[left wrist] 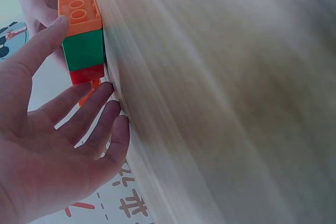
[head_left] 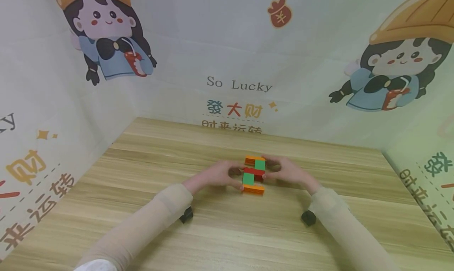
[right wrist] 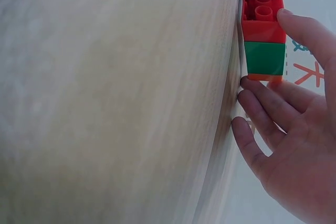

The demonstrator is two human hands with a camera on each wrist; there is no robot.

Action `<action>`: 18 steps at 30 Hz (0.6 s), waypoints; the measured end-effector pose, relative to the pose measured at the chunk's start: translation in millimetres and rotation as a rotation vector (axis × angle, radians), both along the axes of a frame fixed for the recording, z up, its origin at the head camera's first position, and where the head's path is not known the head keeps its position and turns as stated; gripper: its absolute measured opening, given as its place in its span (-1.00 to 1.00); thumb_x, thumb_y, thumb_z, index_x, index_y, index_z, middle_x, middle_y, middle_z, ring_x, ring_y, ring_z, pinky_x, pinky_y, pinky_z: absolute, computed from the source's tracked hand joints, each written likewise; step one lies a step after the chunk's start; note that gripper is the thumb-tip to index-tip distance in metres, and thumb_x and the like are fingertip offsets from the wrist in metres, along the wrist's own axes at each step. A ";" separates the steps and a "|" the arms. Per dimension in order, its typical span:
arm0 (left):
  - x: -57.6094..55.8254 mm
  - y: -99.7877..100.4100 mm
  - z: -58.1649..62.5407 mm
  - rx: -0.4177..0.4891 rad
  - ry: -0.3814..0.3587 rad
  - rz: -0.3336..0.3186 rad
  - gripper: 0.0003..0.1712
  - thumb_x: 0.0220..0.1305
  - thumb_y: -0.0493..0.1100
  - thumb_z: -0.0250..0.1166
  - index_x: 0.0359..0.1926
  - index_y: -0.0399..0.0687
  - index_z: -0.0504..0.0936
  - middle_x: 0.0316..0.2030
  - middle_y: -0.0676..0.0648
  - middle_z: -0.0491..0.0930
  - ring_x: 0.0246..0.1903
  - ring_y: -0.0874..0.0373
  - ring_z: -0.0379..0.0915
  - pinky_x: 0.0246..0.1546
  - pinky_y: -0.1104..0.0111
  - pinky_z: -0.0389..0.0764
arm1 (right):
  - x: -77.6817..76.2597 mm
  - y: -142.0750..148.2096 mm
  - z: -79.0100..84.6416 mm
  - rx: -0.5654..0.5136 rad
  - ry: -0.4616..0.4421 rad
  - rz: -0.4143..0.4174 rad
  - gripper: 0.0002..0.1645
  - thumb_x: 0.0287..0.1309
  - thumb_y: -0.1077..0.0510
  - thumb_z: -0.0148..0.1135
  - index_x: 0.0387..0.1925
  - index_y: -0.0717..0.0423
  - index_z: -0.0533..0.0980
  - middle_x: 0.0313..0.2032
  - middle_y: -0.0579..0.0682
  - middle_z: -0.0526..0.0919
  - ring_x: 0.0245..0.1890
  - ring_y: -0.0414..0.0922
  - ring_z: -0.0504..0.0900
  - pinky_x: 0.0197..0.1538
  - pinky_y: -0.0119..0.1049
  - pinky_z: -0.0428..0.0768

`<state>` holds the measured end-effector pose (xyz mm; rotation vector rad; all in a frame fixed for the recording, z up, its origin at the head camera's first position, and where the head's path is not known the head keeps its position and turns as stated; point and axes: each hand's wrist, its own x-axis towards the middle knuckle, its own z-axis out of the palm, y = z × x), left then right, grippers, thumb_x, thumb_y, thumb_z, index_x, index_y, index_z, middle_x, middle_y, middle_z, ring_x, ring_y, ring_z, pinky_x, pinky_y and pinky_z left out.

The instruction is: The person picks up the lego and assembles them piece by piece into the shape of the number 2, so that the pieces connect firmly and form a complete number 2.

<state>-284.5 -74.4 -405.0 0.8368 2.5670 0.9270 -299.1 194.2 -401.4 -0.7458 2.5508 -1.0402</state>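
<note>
A zigzag of joined toy building bricks lies on the table in the head view. From near to far run an orange brick (head_left: 253,190), a green brick (head_left: 248,179), a red brick (head_left: 254,171), a second green brick (head_left: 260,165) and a far orange brick (head_left: 252,160). My left hand (head_left: 226,174) pinches the near part from the left, thumb on the near orange brick (left wrist: 79,6), index fingertip by the red one. From the right, my right hand (head_left: 288,171) pinches the far part, thumb on the red brick (right wrist: 265,32), fingers at the far orange end (right wrist: 262,77).
The wooden table (head_left: 227,231) carries the bricks. A printed cloth (head_left: 177,46) rises as a wall behind and at both sides. Small black devices show under the left wrist (head_left: 186,215) and the right wrist (head_left: 308,217).
</note>
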 end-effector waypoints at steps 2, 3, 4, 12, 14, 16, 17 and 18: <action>-0.4 0.3 -0.4 -0.003 -0.002 0.002 -0.16 0.03 0.00 0.52 0.34 -0.06 0.44 0.26 -0.11 0.54 0.26 0.00 0.47 0.37 0.12 0.41 | -0.3 0.7 -0.7 -0.002 0.001 0.001 -0.08 0.22 0.03 0.32 0.48 0.24 0.14 0.33 0.30 0.44 0.31 0.23 0.45 0.35 0.18 0.43; -0.6 0.2 -0.5 -0.007 -0.006 0.005 -0.15 0.04 0.00 0.52 0.35 -0.05 0.43 0.27 -0.11 0.54 0.26 0.00 0.46 0.38 0.13 0.40 | -0.4 1.1 -1.1 -0.006 -0.002 0.001 -0.08 0.22 0.03 0.32 0.48 0.24 0.13 0.32 0.30 0.44 0.30 0.23 0.46 0.35 0.18 0.43; -0.8 0.3 -0.7 -0.007 -0.009 0.006 -0.15 0.04 0.00 0.52 0.35 -0.06 0.43 0.27 -0.11 0.53 0.27 0.00 0.46 0.38 0.13 0.40 | -0.5 1.5 -1.4 -0.009 -0.003 0.001 -0.08 0.22 0.03 0.32 0.48 0.25 0.13 0.32 0.30 0.45 0.30 0.23 0.46 0.35 0.18 0.43; 0.0 0.7 0.4 -0.027 -0.014 0.014 -0.15 0.05 0.03 0.51 0.35 -0.09 0.43 0.28 -0.13 0.52 0.28 -0.01 0.45 0.40 0.12 0.37 | -1.2 2.8 -3.1 -0.005 -0.002 0.000 -0.09 0.22 0.02 0.32 0.46 0.28 0.16 0.37 0.29 0.39 0.32 0.23 0.44 0.36 0.17 0.41; 0.6 0.8 1.1 -0.036 -0.015 0.016 -0.15 0.06 0.03 0.50 0.35 -0.09 0.43 0.29 -0.12 0.51 0.28 -0.01 0.44 0.40 0.12 0.37 | -1.5 2.4 -3.3 0.006 0.001 -0.007 -0.09 0.22 0.01 0.33 0.46 0.26 0.17 0.38 0.27 0.38 0.33 0.22 0.44 0.37 0.16 0.41; 1.1 0.7 1.9 -0.040 -0.019 0.019 -0.15 0.07 0.03 0.50 0.36 -0.08 0.42 0.29 -0.11 0.52 0.28 0.00 0.44 0.40 0.12 0.37 | -1.5 2.3 -3.2 0.011 0.005 -0.007 -0.09 0.22 0.01 0.33 0.46 0.26 0.17 0.39 0.27 0.36 0.33 0.22 0.44 0.37 0.16 0.40; 1.0 0.7 1.9 -0.043 -0.020 0.020 -0.16 0.07 0.03 0.50 0.36 -0.07 0.42 0.29 -0.11 0.52 0.28 0.00 0.44 0.40 0.12 0.37 | -1.3 2.2 -3.0 0.012 0.005 -0.009 -0.09 0.22 0.01 0.33 0.46 0.26 0.17 0.39 0.28 0.36 0.33 0.22 0.44 0.37 0.16 0.40; 1.1 0.7 1.8 -0.045 -0.020 0.020 -0.16 0.07 0.04 0.49 0.36 -0.07 0.42 0.29 -0.11 0.52 0.28 0.00 0.44 0.40 0.12 0.37 | -1.1 2.2 -2.9 0.009 0.002 -0.012 -0.09 0.21 0.01 0.34 0.45 0.26 0.18 0.39 0.27 0.37 0.34 0.22 0.44 0.38 0.15 0.40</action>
